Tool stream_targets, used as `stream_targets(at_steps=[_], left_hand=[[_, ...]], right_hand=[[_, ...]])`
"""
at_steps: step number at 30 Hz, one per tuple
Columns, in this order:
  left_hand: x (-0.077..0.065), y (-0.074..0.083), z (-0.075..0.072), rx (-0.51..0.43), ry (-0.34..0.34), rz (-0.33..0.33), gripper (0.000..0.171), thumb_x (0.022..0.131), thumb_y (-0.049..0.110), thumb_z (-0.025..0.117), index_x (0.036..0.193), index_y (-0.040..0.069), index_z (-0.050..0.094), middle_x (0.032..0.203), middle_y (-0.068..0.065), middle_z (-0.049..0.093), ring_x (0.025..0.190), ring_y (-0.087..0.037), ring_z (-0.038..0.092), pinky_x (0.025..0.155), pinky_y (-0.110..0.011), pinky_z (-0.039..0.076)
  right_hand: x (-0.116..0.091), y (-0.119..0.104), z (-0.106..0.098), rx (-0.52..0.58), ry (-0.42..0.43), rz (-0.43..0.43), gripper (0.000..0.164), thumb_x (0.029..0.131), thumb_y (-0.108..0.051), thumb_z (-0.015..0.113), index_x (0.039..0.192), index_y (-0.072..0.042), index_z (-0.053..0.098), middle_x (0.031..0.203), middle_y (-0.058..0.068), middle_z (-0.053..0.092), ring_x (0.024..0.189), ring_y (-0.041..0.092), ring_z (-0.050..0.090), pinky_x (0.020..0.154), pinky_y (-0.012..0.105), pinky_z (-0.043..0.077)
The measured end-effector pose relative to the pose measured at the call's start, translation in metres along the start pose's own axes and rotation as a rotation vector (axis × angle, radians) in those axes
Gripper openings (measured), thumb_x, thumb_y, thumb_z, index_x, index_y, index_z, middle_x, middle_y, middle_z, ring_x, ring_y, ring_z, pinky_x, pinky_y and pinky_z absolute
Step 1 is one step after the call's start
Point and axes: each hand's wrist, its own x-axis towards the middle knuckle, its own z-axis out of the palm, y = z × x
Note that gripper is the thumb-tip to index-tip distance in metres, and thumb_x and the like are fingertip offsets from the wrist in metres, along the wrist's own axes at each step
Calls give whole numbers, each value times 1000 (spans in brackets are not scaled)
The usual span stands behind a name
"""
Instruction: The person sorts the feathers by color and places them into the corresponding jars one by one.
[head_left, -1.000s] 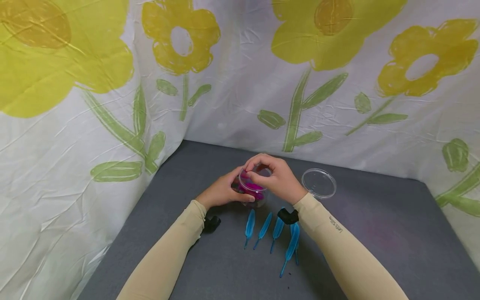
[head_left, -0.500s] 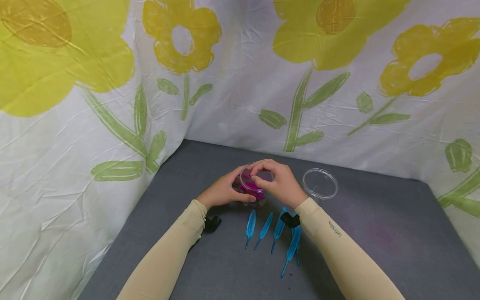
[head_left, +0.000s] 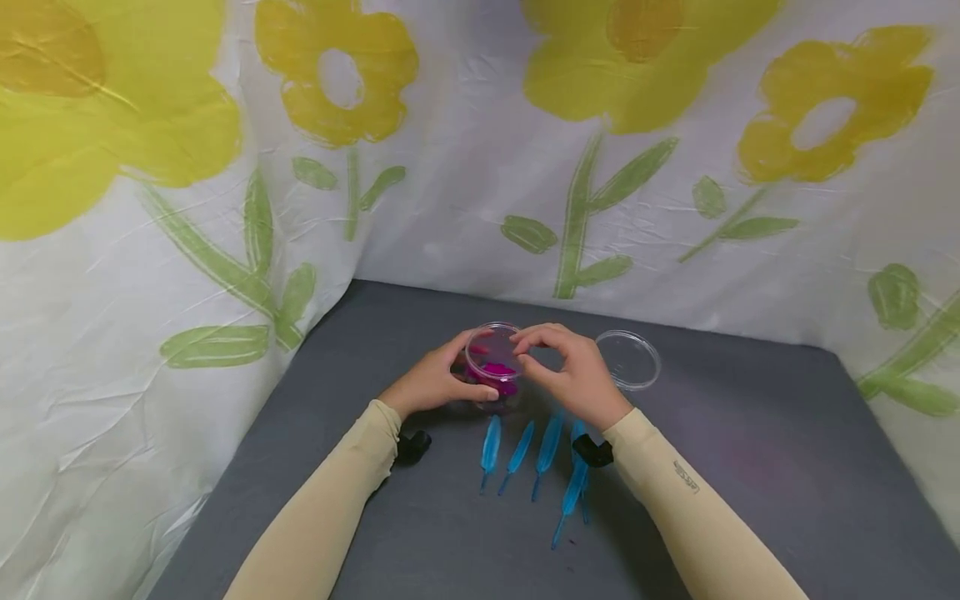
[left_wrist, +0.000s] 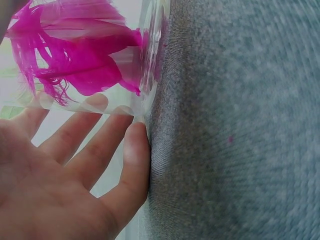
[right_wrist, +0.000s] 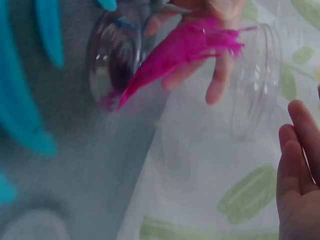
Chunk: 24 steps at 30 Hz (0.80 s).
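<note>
A clear plastic jar (head_left: 491, 377) stands on the grey table with its mouth open upward. Several magenta feathers (left_wrist: 75, 65) lie inside it, seen through the wall in both wrist views. My left hand (head_left: 431, 385) holds the jar from the left, thumb in front and fingers round the far side. Just right of the rim is my right hand (head_left: 576, 379), apart from the jar, its fingers loosely bent and thumb near the index finger. Nothing shows between them. Several blue feathers (head_left: 550, 446) lie in a row in front of the jar.
The round clear lid (head_left: 657, 367) lies flat behind the right hand, partly hidden by it. Small dark specks sit near the front feathers. A white cloth (head_left: 450, 208) with yellow flowers hangs behind and to the left of the table (head_left: 735, 467).
My right hand has drawn back from inside the jar's mouth to the right of its rim. The left hand keeps its hold. The head view has shifted slightly.
</note>
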Motion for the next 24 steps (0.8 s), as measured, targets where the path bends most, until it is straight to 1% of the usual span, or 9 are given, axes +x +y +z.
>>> stream_targets(at_steps=[4, 7, 9, 11, 14, 16, 20, 22, 24], left_hand=[[2, 2, 2, 29, 18, -13, 91, 71, 61, 85, 147, 54, 34, 141, 6, 56, 120, -17, 60, 97, -42, 57], [4, 0, 4, 38, 15, -10, 92, 71, 61, 85, 148, 53, 33, 141, 7, 55, 120, -18, 61, 98, -42, 57], [4, -1, 5, 44, 6, -8, 94, 72, 60, 85, 150, 51, 32, 143, 5, 54, 121, -18, 60, 99, -42, 56], [-2, -2, 1, 57, 14, -21, 96, 72, 60, 85, 151, 49, 32, 145, 3, 54, 123, -19, 60, 99, -42, 56], [-8, -1, -1, 72, 42, -55, 96, 71, 60, 85, 151, 47, 33, 143, 0, 56, 123, -20, 59, 99, -43, 56], [-10, 2, -1, 92, 63, -75, 96, 70, 62, 85, 150, 48, 33, 140, 1, 57, 124, -20, 59, 100, -46, 55], [-8, 10, 6, 151, 90, -108, 95, 69, 69, 81, 148, 53, 30, 136, 6, 59, 125, -19, 58, 102, -55, 50], [-5, 15, 11, 176, 99, -127, 96, 68, 73, 79, 147, 56, 28, 137, 9, 58, 126, -18, 57, 101, -57, 49], [-2, 21, 16, 168, 111, -141, 97, 68, 73, 79, 148, 56, 27, 140, 7, 56, 128, -21, 57, 99, -58, 50]], right_hand=[[-19, 4, -18, -16, 44, 0, 12, 97, -28, 68, 108, -32, 69, 126, -11, 67, 119, 8, 61, 103, 44, 52], [-34, 6, -34, -19, 82, 13, 18, 97, -29, 68, 114, -32, 69, 126, -13, 66, 117, 8, 61, 101, 46, 52], [-45, 8, -44, -26, 107, 30, 21, 97, -30, 68, 118, -33, 68, 126, -14, 66, 117, 7, 60, 101, 45, 52], [-52, 11, -51, -22, 133, 37, 25, 97, -31, 68, 121, -33, 68, 126, -14, 66, 115, 7, 59, 100, 41, 51], [-64, 20, -61, 3, 189, 60, 30, 97, -31, 69, 127, -29, 66, 129, -12, 65, 117, 8, 60, 101, 33, 50], [-73, 29, -67, 41, 236, 86, 36, 96, -28, 70, 131, -25, 64, 133, -9, 63, 122, 11, 58, 104, 33, 49], [-90, 51, -79, 133, 303, 178, 56, 93, -30, 74, 144, -25, 52, 146, -4, 52, 136, 19, 49, 113, 41, 43], [-97, 61, -85, 156, 304, 232, 69, 91, -35, 76, 151, -27, 43, 153, -3, 44, 143, 22, 41, 116, 46, 38], [-100, 70, -92, 164, 279, 284, 81, 88, -41, 78, 155, -31, 33, 158, -5, 37, 147, 22, 35, 118, 49, 34]])
